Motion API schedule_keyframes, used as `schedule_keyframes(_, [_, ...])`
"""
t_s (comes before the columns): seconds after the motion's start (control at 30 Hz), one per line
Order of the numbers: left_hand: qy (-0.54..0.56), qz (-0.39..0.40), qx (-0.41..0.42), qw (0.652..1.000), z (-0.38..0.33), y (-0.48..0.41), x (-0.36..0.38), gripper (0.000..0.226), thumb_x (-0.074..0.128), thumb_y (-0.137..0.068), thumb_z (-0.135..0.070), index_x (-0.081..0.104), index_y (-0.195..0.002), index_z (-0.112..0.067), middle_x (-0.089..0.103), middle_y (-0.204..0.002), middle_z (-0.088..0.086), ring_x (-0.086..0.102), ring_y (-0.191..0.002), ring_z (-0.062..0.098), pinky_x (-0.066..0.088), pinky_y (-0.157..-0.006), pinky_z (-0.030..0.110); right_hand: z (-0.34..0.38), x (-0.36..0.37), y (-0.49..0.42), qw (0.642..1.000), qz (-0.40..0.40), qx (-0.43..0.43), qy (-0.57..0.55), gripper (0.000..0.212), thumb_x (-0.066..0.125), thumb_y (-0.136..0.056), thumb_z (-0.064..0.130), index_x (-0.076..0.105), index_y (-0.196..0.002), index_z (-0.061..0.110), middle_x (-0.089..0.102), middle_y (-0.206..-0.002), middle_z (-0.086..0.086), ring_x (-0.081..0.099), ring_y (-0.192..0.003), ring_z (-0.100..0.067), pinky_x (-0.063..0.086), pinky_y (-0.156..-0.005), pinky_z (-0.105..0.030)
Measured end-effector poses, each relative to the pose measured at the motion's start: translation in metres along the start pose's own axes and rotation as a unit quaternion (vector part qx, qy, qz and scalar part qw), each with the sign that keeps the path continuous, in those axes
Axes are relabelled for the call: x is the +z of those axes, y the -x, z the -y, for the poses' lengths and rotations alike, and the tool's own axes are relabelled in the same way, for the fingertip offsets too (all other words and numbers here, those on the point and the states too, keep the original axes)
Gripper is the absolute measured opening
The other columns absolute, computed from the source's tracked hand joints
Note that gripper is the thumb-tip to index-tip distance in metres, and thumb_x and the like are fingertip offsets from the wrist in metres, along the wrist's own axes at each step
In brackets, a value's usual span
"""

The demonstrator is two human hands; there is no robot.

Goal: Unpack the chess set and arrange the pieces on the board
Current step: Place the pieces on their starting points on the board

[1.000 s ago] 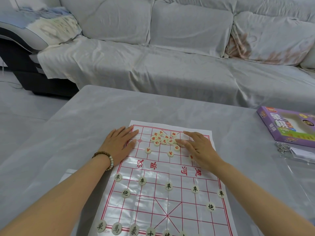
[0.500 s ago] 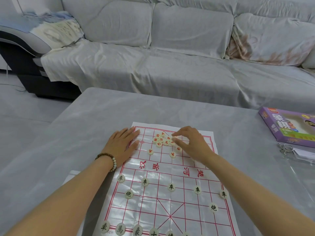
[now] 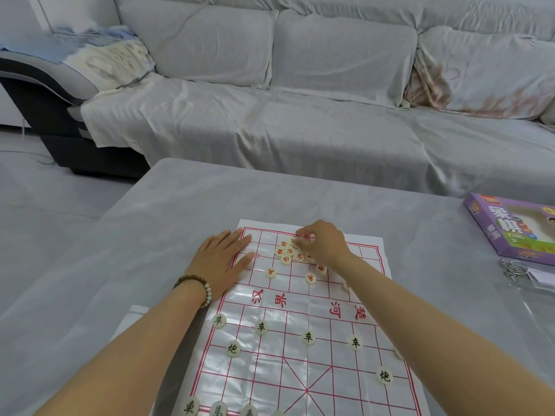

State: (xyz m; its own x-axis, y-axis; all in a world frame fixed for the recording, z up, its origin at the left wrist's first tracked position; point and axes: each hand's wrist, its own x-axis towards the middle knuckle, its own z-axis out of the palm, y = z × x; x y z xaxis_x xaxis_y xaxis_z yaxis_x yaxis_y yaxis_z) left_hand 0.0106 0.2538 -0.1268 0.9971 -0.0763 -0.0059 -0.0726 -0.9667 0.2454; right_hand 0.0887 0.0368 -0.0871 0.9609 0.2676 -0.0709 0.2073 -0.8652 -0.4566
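Note:
A plastic chess board sheet (image 3: 300, 370) with red lines lies on the grey table. Round cream pieces with black characters (image 3: 308, 338) stand in rows on its near half. A cluster of red-character pieces (image 3: 286, 253) sits bunched at the far half, with three more spread just below it. My left hand (image 3: 223, 259) lies flat on the sheet's far left edge, fingers straight. My right hand (image 3: 322, 243) hovers over the cluster with fingertips curled down, pinching a red piece at the cluster's top.
The purple chess set box (image 3: 516, 228) lies at the table's right side. A metal key ring with a clear tag (image 3: 516, 271) rests in front of it. A covered grey sofa (image 3: 300, 100) stands beyond the table's far edge.
My right hand has lifted from lying flat beside the cluster and curled its fingers onto a piece at the cluster's top. My left hand has stayed flat on the sheet's edge.

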Motion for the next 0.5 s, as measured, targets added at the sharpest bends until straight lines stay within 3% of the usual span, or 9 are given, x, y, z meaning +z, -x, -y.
schedule_keyframes(0.07, [-0.004, 0.001, -0.004, 1.0, -0.001, 0.0, -0.001, 0.078, -0.01, -0.08, -0.069, 0.008, -0.147, -0.034, 0.002, -0.156, -0.01, -0.002, -0.144, 0.011, -0.006, -0.112, 0.028, 0.001, 0.001, -0.006, 1.0, 0.004, 0.007, -0.005, 0.031, 0.064, -0.085, 0.038, 0.069, -0.112, 0.023, 0.065, -0.119, 0.0, 0.058, -0.102, -0.018, 0.047, -0.092, -0.034])
schedule_keyframes(0.23, [0.011, 0.001, -0.003, 1.0, 0.0, 0.001, 0.0, 0.109, -0.028, -0.055, -0.081, 0.01, -0.147, -0.035, 0.004, -0.156, -0.011, 0.0, -0.144, 0.011, -0.005, -0.112, 0.029, 0.003, 0.002, -0.013, 1.0, 0.013, 0.003, -0.017, 0.023, 0.067, -0.083, 0.035, 0.072, -0.103, 0.025, 0.066, -0.116, 0.001, 0.057, -0.103, -0.017, 0.045, -0.096, -0.04])
schedule_keyframes(0.4, [0.022, -0.007, 0.003, 1.0, 0.002, 0.001, 0.001, 0.11, -0.028, -0.056, -0.081, 0.012, -0.147, -0.034, 0.006, -0.156, -0.011, 0.001, -0.144, 0.012, -0.003, -0.114, 0.03, 0.002, 0.001, -0.016, 0.999, 0.039, -0.001, 0.017, 0.028, 0.069, -0.082, 0.033, 0.07, -0.109, 0.025, 0.064, -0.119, 0.001, 0.057, -0.104, -0.018, 0.046, -0.095, -0.04])
schedule_keyframes(0.5, [0.026, -0.01, 0.009, 1.0, 0.002, 0.001, 0.001, 0.105, -0.025, -0.06, -0.08, 0.013, -0.147, -0.034, 0.007, -0.156, -0.011, 0.001, -0.144, 0.011, -0.004, -0.113, 0.03, 0.003, 0.001, -0.014, 0.999, 0.017, -0.01, 0.036, 0.025, 0.071, -0.081, 0.034, 0.07, -0.103, 0.024, 0.066, -0.11, 0.002, 0.058, -0.098, -0.016, 0.046, -0.094, -0.04])
